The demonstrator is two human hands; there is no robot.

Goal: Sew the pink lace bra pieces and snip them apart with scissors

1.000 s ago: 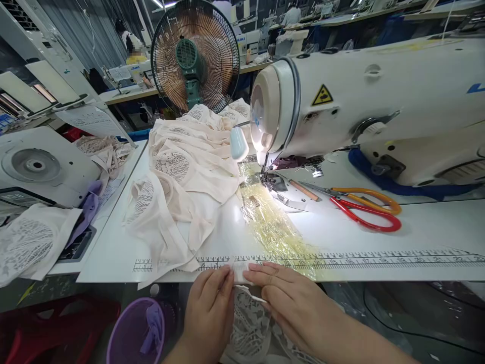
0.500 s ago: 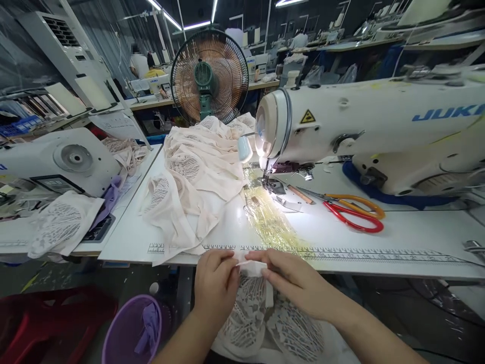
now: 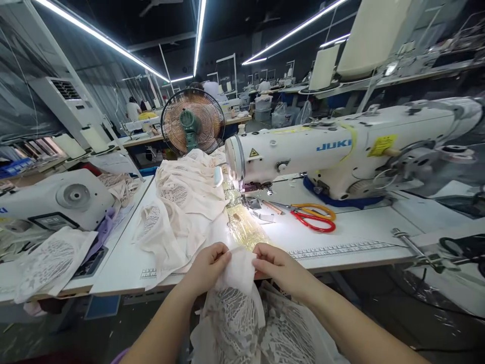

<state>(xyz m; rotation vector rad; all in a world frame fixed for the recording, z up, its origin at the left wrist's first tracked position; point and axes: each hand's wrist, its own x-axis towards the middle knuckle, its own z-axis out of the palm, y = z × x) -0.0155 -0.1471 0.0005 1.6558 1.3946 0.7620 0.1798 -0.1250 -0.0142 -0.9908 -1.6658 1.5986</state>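
Observation:
A white bra (image 3: 238, 308) with lace-patterned cups hangs from my two hands over the table's front edge. My left hand (image 3: 210, 265) pinches the upper left of its plain fabric band. My right hand (image 3: 275, 265) grips the same band at the right, thumb against fingers. The band is stretched flat between them, and the lower cups drop out of the bottom of the view. Just beyond my hands lies a yellowish clear plastic strip (image 3: 246, 227), leading under the lit needle area of a JUKI sewing machine (image 3: 295, 151).
A heap of similar white bras (image 3: 185, 197) lies left of the needle. Scissors with red and orange handles (image 3: 314, 218) rest on the white table (image 3: 356, 237). A second machine (image 3: 68, 197) stands left, with a lace cup piece (image 3: 53, 263) beside it. Behind the heap is a fan (image 3: 191, 121).
The camera has tilted up and shifted right. My hands have raised and spread the band, which was folded between my fingertips and now shows flat.

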